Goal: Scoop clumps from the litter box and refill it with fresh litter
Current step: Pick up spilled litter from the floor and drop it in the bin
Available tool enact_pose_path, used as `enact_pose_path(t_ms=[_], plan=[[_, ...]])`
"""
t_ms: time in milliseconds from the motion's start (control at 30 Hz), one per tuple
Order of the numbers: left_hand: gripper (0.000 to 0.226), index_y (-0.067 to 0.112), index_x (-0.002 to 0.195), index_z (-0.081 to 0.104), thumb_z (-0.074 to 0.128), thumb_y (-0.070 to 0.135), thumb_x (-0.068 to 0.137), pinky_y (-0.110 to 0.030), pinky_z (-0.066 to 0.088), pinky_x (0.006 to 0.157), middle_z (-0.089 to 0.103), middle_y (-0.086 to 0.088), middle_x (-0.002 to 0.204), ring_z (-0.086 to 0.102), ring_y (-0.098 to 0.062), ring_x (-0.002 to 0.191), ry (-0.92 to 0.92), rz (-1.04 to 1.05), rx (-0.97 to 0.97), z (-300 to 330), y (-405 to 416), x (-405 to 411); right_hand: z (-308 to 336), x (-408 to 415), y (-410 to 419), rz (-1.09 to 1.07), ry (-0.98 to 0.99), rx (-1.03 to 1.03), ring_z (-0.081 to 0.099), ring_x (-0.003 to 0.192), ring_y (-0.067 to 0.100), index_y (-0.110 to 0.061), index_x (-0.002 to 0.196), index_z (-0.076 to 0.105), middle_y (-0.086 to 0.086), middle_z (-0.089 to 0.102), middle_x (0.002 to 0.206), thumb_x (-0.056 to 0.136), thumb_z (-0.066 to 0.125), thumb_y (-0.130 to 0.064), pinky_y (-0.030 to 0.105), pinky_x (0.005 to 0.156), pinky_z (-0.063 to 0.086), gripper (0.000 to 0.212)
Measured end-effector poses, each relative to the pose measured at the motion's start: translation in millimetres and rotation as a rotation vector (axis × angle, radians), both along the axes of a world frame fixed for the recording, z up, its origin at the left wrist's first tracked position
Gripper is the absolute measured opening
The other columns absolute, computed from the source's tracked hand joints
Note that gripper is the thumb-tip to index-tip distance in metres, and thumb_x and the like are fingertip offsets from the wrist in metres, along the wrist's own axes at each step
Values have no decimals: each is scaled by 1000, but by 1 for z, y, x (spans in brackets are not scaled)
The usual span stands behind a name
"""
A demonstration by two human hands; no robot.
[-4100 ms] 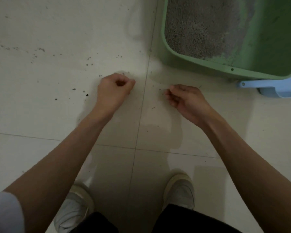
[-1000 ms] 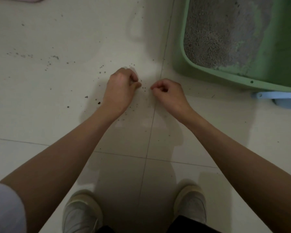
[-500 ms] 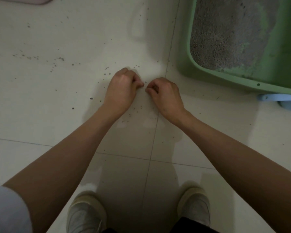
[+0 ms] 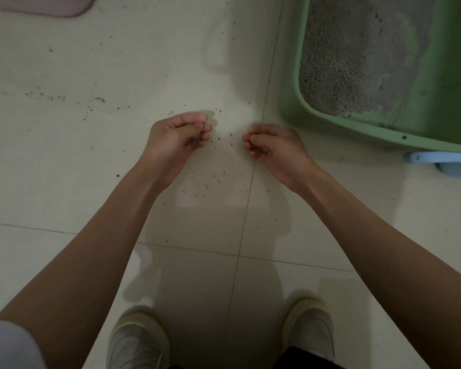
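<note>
Step in hand: gathering stray litter grains [image 4: 216, 179] off the floor [image 4: 64, 161] by hand — a tidy-up beside the scooping, as I judge it.
Left hand [image 4: 177, 139]: centre of the frame, fingers curled over the palm; dark specks show in the cupped grip, probably collected grains, though the dim view leaves that unsure.
Right hand [image 4: 273, 146]: just right of centre, fingertips drawn together in a pinch; whether a grain sits between them I cannot tell.
Litter box [image 4: 343, 123]: green, upper right of the frame, grey litter [image 4: 357, 62] inside, part of its bottom bare.
Next move: carry the grains to the box without spilling, then pick up the scoop.
Blue scoop [image 4: 442, 162]: right edge, touching or tucked under the box's rim — only partly seen.
Around: pink mat [image 4: 45, 4] upper left; shoes [image 4: 139, 339] at the bottom.
In the way: grains scattered widely, some well apart from the hands.
</note>
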State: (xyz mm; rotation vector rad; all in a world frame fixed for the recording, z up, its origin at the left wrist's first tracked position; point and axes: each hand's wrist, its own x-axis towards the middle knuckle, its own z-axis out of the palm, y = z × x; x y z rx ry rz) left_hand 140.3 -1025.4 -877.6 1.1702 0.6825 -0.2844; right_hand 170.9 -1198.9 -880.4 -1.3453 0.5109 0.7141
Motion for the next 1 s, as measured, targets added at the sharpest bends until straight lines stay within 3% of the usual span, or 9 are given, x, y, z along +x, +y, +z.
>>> enact_pose_path(t_ms=[100,200,467,567,633,733,800,900,1000], plan=[[24,10,79,65,46,-1,88,-17,40,60,60,3,65,52,-8,60,-13,-138,366,-3,-9,2,-6,0,8,327,-302,-494,49,58,-2,-12,86,63,-9,55,69,85,58,-3,14,61,41,10],[10,10,86,68,59,14,86,-13,33,65,56,3,75,49,-9,69,-140,-434,930,-10,-17,-1,-9,-2,16,592,-523,-732,45,64,2,-12,90,66,-12,50,70,84,64,-18,14,62,33,8],[12,4,87,68,64,15,83,-20,31,71,61,-12,87,54,-25,81,-287,-633,1168,-24,-22,5,-12,-9,27,722,-598,-900,58,98,24,-8,99,67,9,65,105,90,55,-19,28,82,40,18],[14,3,88,66,60,15,86,-21,33,73,60,-13,90,55,-25,84,-269,-626,1151,-21,-23,6,-8,-8,26,666,-559,-860,58,84,17,-9,94,67,3,65,91,90,55,-18,27,79,41,15],[12,6,85,65,60,16,87,-16,32,69,58,-4,82,52,-16,75,-215,-450,1038,-13,-21,7,-4,-9,18,370,-366,-619,49,59,4,-13,75,62,-7,55,65,89,58,-15,20,61,40,15],[12,9,77,62,60,14,88,-17,42,65,59,0,74,53,-8,66,-54,-91,512,0,-13,4,6,-13,3,-159,92,85,47,50,7,-9,68,55,-1,52,55,90,52,-3,17,47,35,23],[13,7,75,60,58,4,87,-18,46,63,61,-6,75,56,-10,65,6,79,122,5,-9,2,7,-15,-6,-241,187,209,55,55,11,-5,71,56,3,61,59,90,46,2,17,50,41,23],[16,8,73,58,56,-6,82,-19,45,60,58,-8,72,56,-12,63,13,95,175,3,-11,1,3,-12,-8,-95,39,7,55,55,7,-5,78,56,4,61,66,88,44,10,16,52,42,22],[19,11,70,60,51,1,84,-19,41,56,58,-4,66,52,-10,58,52,-31,378,0,-21,9,-6,-4,-3,322,-301,-573,49,58,-1,-9,90,63,-8,54,69,87,58,-6,14,60,37,7]])
